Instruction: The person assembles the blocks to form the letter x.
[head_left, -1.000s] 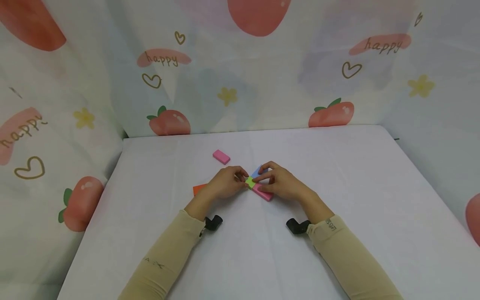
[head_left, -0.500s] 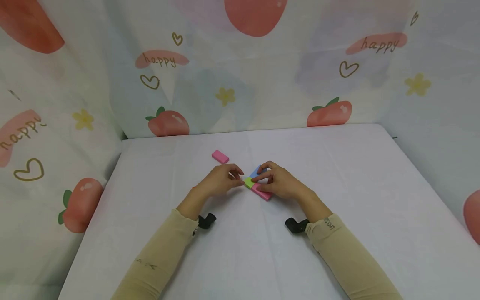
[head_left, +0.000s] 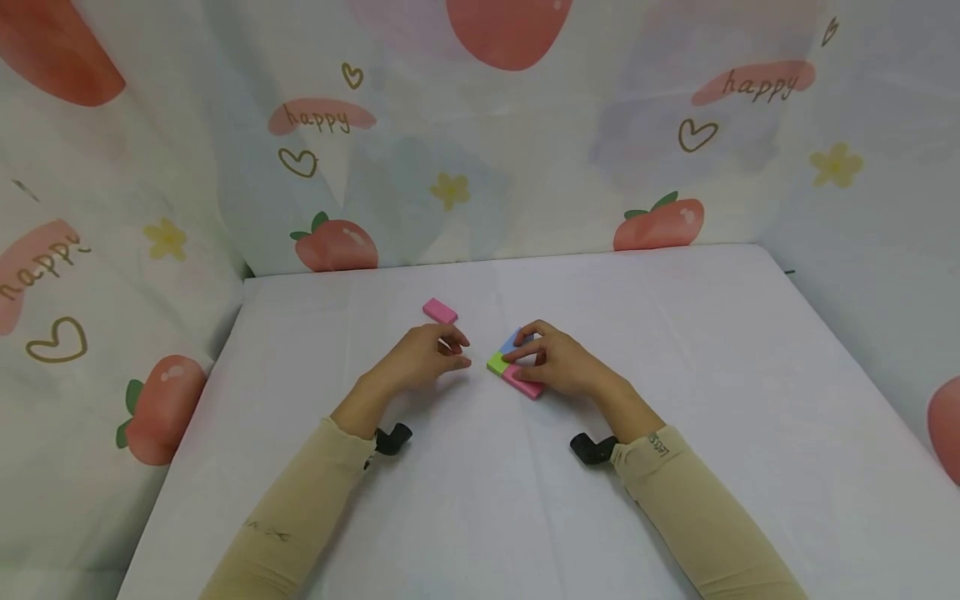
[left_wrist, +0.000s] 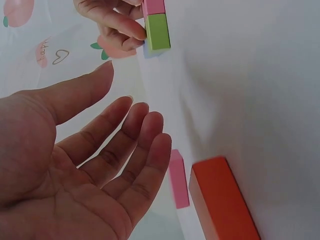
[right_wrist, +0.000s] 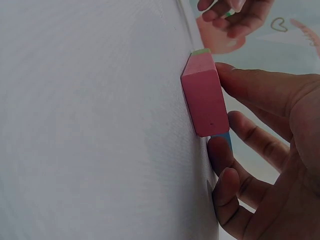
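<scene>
In the head view, my left hand [head_left: 416, 360] hovers left of a small block group, fingers spread apart and holding nothing. My right hand [head_left: 562, 364] rests its fingertips on that group. Its thumb lies on a pink block [head_left: 528, 387], its index fingertip touches a lime green block [head_left: 496, 363], and another finger reaches a blue block [head_left: 510, 342]. The green block meets the end of the pink one, with the blue one adjoining behind. The right wrist view shows the pink block's end face [right_wrist: 207, 102] beside my thumb.
Behind my left hand lies a separate pink block [head_left: 440, 311]. An orange block [left_wrist: 225, 200] appears below my left hand in the left wrist view; the left hand and forearm hide it in the head view. A patterned cloth [head_left: 525, 167] rises behind the white table [head_left: 480, 500].
My left hand has drawn away leftward from the green block, its fingers parting from it. The orange block has passed out of sight behind the left arm. My right hand stays on the blocks.
</scene>
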